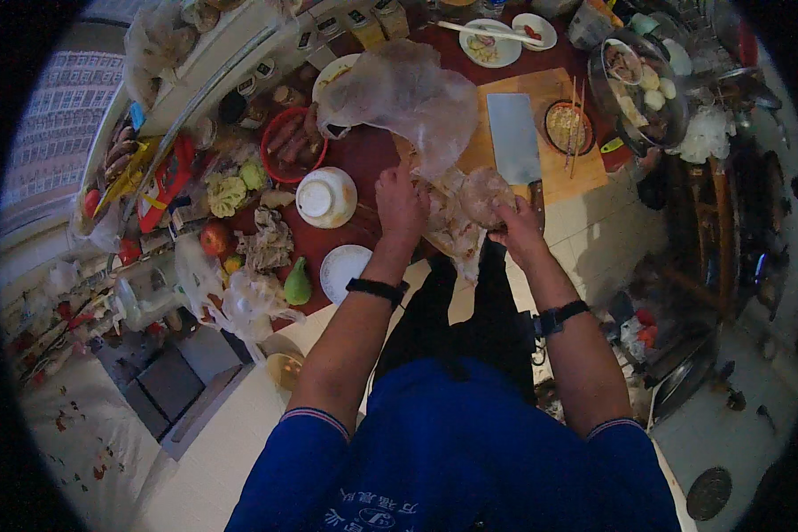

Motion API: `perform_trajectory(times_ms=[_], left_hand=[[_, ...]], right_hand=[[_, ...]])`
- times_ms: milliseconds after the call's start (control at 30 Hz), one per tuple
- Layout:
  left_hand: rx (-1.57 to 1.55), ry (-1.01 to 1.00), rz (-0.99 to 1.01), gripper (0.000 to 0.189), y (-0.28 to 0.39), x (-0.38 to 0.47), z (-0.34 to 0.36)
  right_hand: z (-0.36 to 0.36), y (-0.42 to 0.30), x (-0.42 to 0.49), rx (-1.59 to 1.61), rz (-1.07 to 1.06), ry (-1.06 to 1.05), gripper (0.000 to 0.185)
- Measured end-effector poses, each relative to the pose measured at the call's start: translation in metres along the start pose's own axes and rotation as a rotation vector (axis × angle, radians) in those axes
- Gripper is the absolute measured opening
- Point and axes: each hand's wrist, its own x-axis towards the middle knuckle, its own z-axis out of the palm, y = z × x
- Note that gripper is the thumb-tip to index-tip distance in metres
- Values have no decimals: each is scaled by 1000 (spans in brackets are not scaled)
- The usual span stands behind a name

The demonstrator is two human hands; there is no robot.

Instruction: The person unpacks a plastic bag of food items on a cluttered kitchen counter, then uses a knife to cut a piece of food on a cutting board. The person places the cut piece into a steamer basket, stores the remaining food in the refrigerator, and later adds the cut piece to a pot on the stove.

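Note:
A large translucent plastic bag (402, 93) spreads over the wooden cutting board (558, 83) and hangs past the table's front edge. Its lower part is bunched between my two hands. My left hand (399, 203) grips the gathered plastic on the left. Pinched at its right edge by my right hand (520, 229) is a pale, round, flat piece of food (484, 198); whether plastic still covers it is unclear. A cleaver (511, 136) lies on the board just beyond my right hand, its handle towards me. The bag's lower tip dangles above my legs.
On the board, a small bowl (567, 126) of chopped food has chopsticks across it. An upturned white bowl (326, 197), a white plate (343, 271), a green pear-shaped fruit (298, 284) and a red basket (292, 174) of sausage-like items stand left. A large pot (638, 86) holds food at right.

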Motion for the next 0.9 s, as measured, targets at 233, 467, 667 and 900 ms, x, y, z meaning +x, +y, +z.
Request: perform_trajectory(times_ms=[233,467,667,900], left_hand=[[92,-104,94,33,1,34,7],[-51,-216,-123,20,24,34,-10],[-238,-214,-145,19,42,29,-37],[-271,-409,-85,21,65,-2,-25]], right_hand=[[15,21,-8,-200,58,-77,60],[26,55,38,-374,-113,33,64],[17,65,40,-323,-135,74,73],[36,48,39,-378,-185,206,68]])
